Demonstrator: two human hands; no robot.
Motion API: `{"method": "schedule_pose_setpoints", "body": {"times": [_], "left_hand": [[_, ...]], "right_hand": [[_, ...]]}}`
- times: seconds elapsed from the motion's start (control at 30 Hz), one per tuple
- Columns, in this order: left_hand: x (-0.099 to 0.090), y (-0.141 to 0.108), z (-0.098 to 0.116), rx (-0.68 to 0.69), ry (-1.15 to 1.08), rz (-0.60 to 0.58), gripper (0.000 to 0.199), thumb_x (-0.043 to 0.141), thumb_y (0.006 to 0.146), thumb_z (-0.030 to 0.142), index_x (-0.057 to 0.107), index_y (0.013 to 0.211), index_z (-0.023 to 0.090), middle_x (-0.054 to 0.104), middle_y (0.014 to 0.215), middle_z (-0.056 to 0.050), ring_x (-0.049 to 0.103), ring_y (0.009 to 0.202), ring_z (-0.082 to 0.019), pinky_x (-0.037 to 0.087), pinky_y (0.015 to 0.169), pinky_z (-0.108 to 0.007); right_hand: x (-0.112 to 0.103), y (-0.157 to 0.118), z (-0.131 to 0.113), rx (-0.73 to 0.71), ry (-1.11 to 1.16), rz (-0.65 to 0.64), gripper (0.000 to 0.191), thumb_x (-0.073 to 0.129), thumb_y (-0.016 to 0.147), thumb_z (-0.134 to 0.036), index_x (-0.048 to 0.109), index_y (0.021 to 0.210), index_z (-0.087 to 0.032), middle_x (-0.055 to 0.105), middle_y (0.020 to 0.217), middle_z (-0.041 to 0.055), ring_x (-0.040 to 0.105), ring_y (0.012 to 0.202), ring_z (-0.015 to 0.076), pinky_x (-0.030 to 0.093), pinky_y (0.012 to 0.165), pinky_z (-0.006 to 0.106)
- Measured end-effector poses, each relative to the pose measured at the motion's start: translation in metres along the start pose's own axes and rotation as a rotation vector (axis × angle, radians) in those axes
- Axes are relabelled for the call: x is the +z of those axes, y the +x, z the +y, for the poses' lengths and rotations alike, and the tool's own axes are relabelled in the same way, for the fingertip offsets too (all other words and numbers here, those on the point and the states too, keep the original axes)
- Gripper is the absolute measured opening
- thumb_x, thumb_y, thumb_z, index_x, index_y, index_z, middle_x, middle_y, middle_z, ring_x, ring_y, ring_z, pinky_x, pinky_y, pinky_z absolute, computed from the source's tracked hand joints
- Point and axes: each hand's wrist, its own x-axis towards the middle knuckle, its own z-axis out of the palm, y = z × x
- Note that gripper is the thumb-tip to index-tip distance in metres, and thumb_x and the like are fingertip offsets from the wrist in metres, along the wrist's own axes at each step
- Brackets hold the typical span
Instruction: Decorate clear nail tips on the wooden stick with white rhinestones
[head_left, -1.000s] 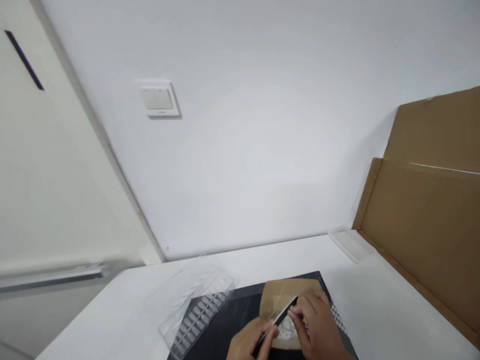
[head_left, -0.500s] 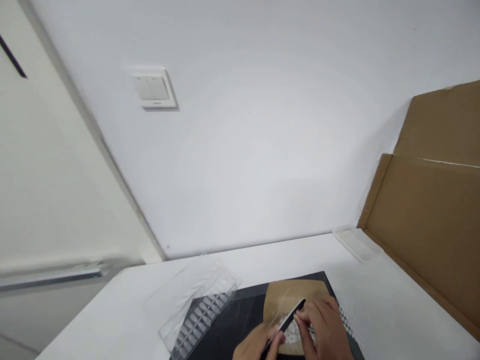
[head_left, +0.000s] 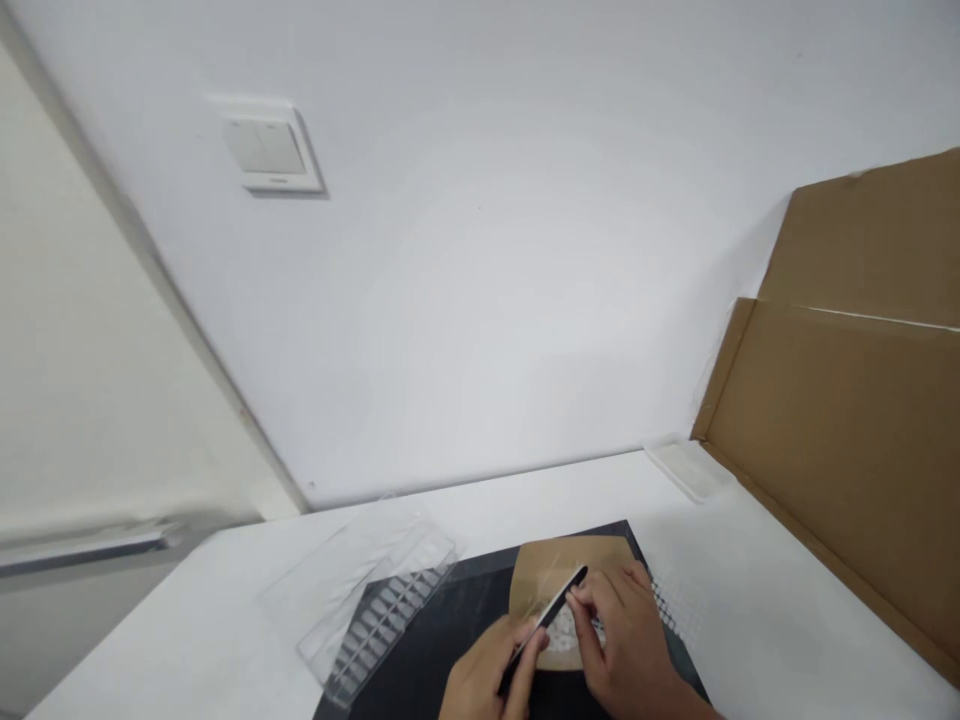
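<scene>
My left hand is closed on a slim nail file, black with a pale edge, which slants up to the right. Close to the file's upper end, my right hand has its thumb and fingers pinched together; whatever they hold is too small to make out. Beneath both hands lies a brown paper sheet with a pile of small whitish, clear pieces on it. To the left, a clear plastic case holds rows of nail tips.
A black board lies under the paper on the white table. White netted material shows right of my right hand. A clear flat box sits by the wall, beside an open cardboard box.
The view has shifted, so the whole scene sits a little further left and higher. Both hands keep their hold, with the file at nearly the same slant.
</scene>
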Motion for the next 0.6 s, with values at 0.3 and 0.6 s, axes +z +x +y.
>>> {"method": "schedule_pose_setpoints", "body": {"times": [0.3,0.6], "left_hand": [[-0.001,0.003,0.003,0.084,-0.007,0.023,0.019,0.061,0.103,0.02,0.074,0.117,0.021,0.082,0.097,-0.008,0.082,0.085,-0.019,0.067,0.082,-0.024],[-0.001,-0.002,0.0,0.108,0.028,0.014,0.022,0.064,0.1,0.018,0.071,0.121,0.021,0.082,0.103,-0.008,0.081,0.092,-0.019,0.065,0.086,-0.022]], "right_hand": [[-0.01,-0.003,0.007,-0.032,0.088,-0.06,0.018,0.05,0.103,-0.009,0.051,0.092,-0.022,0.059,0.08,-0.0006,0.055,0.073,0.0183,0.037,0.077,0.035],[-0.016,-0.005,0.007,-0.035,0.118,-0.101,0.016,0.049,0.104,-0.01,0.051,0.094,-0.022,0.058,0.082,-0.0001,0.055,0.074,0.019,0.037,0.078,0.036]]}}
